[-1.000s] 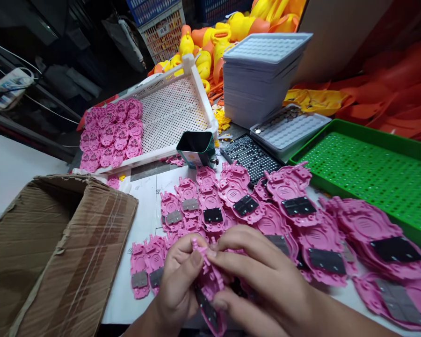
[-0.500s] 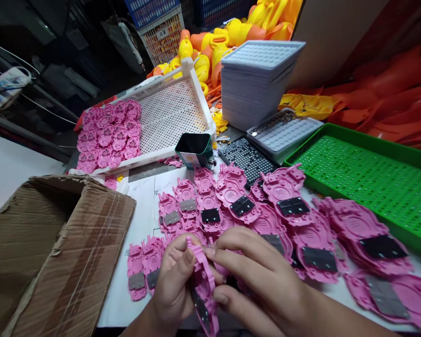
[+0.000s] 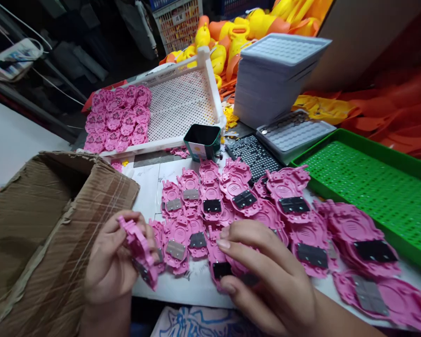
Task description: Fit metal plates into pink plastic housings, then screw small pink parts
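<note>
Currently the left grip pinches a pink casing, seen edge-on, its face unclear; the right grip, fingers apart, partly hides casings beneath, contact unclear. Leftward of both stands a cardboard box, cut off; beyond them, a dark green cup, then a white crate.

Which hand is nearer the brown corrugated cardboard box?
Left: the left hand, holding a pink plastic part, is beside the box; the right hand is farther right, by more pink parts.

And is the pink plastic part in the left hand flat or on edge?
On edge: in the left hand, the pink plastic part shows its narrow side.
</note>
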Demonstrator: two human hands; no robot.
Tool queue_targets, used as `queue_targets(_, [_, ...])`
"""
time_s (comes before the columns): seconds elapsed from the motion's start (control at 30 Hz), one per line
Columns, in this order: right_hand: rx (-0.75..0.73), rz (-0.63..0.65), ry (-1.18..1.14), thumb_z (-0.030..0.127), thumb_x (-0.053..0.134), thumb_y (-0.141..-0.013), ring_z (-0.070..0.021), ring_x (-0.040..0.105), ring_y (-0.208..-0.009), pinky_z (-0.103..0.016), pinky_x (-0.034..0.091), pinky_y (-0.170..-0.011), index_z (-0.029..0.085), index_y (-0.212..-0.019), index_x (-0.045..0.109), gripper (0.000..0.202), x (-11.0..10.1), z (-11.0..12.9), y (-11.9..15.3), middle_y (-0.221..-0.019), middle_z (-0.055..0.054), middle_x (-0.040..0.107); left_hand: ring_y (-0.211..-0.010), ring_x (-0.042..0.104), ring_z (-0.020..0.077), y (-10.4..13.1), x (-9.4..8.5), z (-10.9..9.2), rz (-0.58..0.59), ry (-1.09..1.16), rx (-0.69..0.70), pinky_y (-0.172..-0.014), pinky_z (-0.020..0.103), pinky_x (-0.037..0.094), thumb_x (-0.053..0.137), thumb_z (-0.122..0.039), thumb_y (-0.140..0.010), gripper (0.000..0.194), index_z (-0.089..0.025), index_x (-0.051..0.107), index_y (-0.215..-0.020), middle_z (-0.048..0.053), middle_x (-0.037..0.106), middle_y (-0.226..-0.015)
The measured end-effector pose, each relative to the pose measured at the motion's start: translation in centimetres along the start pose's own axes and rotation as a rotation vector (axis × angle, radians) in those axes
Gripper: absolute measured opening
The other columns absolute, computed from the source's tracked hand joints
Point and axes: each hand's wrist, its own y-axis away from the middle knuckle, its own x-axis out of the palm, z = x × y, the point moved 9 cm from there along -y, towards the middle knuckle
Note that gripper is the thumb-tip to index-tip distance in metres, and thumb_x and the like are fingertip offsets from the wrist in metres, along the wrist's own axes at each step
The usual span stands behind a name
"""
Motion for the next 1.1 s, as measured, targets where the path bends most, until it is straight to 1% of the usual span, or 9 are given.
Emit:
queue_targets(0.1, [-0.001, 0.031, 0.001, 0.014, 0.055, -0.082, -0.0187, 0.062, -0.09, -0.032, 0.055, -0.078, 0.012, -0.109, 0.055, 0.027, 0.2, 0.2, 0.1, -0.093, -0.01, 0.063, -0.043, 0.058, 0.013, 0.4, -4.9, -1.2, -0.293, -0.171, 0.128, -0.036, 0.02, 0.049, 0.085, -0.031, -0.053, 0.035, -0.015, 0.074, -0.082, 0.003, 0.065, -0.057])
queue_targets(0.2, [0.014, 0.075, 0.003, 0.011, 0.054, -0.082, -0.0188, 0.062, -0.09, -0.033, 0.055, -0.076, 0.014, -0.108, 0.055, 0.027, 0.6, 0.2, 0.2, -0.093, -0.01, 0.064, -0.043, 0.056, 0.0077, 2.3, -8.5, -2.7, -0.545, -0.295, 0.372, -0.04, 0.014, 0.047, 0.086, -0.031, -0.052, 0.035, -0.014, 0.074, -0.081, 0.001, 0.068, -0.061])
queue_targets(0.27, [0.012, 0.096, 0.005, 0.009, 0.053, -0.081, -0.0188, 0.062, -0.09, -0.032, 0.055, -0.076, 0.013, -0.107, 0.056, 0.026, 0.8, 0.3, 0.3, -0.093, -0.01, 0.063, -0.045, 0.056, 0.0057, 3.4, -9.9, -3.2, -0.631, -0.338, 0.474, -0.041, 0.012, 0.046, 0.085, -0.03, -0.054, 0.034, -0.015, 0.074, -0.082, 0.0, 0.069, -0.065])
queue_targets(0.33, [0.005, 0.108, 0.0, 0.007, 0.054, -0.081, -0.0185, 0.061, -0.09, -0.032, 0.055, -0.076, 0.013, -0.106, 0.057, 0.025, 1.0, 0.3, 0.3, -0.093, -0.01, 0.063, -0.045, 0.055, 0.0058, 3.2, -10.4, -2.7, -0.603, -0.354, 0.426, -0.042, 0.012, 0.046, 0.084, -0.028, -0.056, 0.037, -0.016, 0.073, -0.089, -0.001, 0.067, -0.063])
queue_targets(0.47, [0.007, 0.117, -0.028, 0.007, 0.055, -0.081, -0.0181, 0.061, -0.086, -0.032, 0.055, -0.073, 0.014, -0.105, 0.058, 0.025, 1.4, 0.3, 0.4, -0.091, -0.01, 0.063, -0.049, 0.056, 0.0069, 0.7, -10.0, -1.7, -0.472, -0.406, 0.285, -0.048, 0.014, 0.047, 0.081, -0.028, -0.059, 0.043, -0.016, 0.068, -0.098, -0.003, 0.063, -0.06])
queue_targets(0.63, [-0.031, 0.118, -0.007, 0.009, 0.055, -0.081, -0.0177, 0.061, -0.084, -0.031, 0.055, -0.07, 0.013, -0.102, 0.058, 0.022, 1.7, 0.5, 0.3, -0.089, -0.01, 0.064, -0.073, 0.065, 0.0159, -3.8, -7.2, -2.5, -0.387, -0.947, 0.402, -0.068, 0.026, 0.054, 0.064, -0.047, -0.072, 0.044, -0.013, 0.064, -0.099, 0.007, 0.069, -0.085])
queue_targets(0.9, [-0.118, 0.013, -0.057, 0.012, 0.057, -0.08, -0.018, 0.061, -0.079, -0.034, 0.055, -0.067, 0.009, -0.099, 0.061, 0.02, 1.2, 0.5, 0.3, -0.085, -0.011, 0.066, -0.083, 0.06, 0.0272, -9.8, -3.4, -2.3, -0.314, -1.487, 0.445, -0.085, 0.042, 0.045, 0.06, -0.039, -0.069, 0.033, -0.014, 0.068, -0.089, 0.009, 0.061, -0.079])
queue_targets(1.03, [-0.251, -0.023, 0.066, 0.021, 0.056, -0.085, -0.016, 0.062, -0.075, -0.031, 0.054, -0.063, 0.011, -0.093, 0.065, 0.016, 1.0, 1.0, -0.2, -0.084, -0.008, 0.069, -0.079, 0.059, 0.032, -10.5, -1.4, -1.6, -0.22, -1.665, 0.418, -0.076, 0.046, 0.044, 0.052, -0.044, -0.076, 0.036, -0.014, 0.064, -0.092, 0.007, 0.057, -0.067])
queue_targets(1.1, [-0.307, -0.095, 0.168, 0.022, 0.056, -0.085, -0.0152, 0.063, -0.074, -0.029, 0.054, -0.061, 0.012, -0.091, 0.066, 0.015, -0.5, 1.7, -0.2, -0.084, -0.006, 0.07, -0.067, 0.058, 0.0303, -10.9, -0.8, -1.2, -0.182, -1.784, 0.367, -0.065, 0.043, 0.042, 0.051, -0.047, -0.075, 0.032, -0.018, 0.061, -0.081, 0.002, 0.048, -0.055])
